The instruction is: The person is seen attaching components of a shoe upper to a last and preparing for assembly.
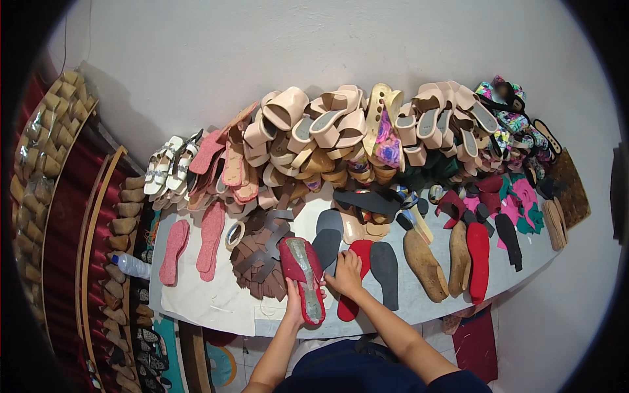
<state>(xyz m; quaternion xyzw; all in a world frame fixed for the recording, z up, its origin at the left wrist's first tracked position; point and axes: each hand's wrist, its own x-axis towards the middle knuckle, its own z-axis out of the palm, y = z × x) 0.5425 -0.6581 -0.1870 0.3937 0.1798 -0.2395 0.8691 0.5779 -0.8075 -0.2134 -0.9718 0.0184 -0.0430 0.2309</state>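
My left hand (294,302) is wrapped around the heel end of a red slipper (303,262) at the table's near edge. Its patchy grey underside faces up, framed by red material. My right hand (346,276) lies over a red insole (354,298), fingers resting on it and thumb spread toward the slipper. Part of that insole is hidden under the hand. Dark grey soles (384,275) lie just right of it, with another dark grey sole (327,239) behind the slipper. To the left is a heap of brown strap pieces (259,272).
Finished beige sandals (327,124) are piled along the wall. Pink insoles (173,252) lie at the left, near a tape roll (234,234). Wooden shoe lasts (424,265) and another red insole (479,262) are at the right. A shelf of lasts (121,226) stands beyond a plastic bottle (132,266).
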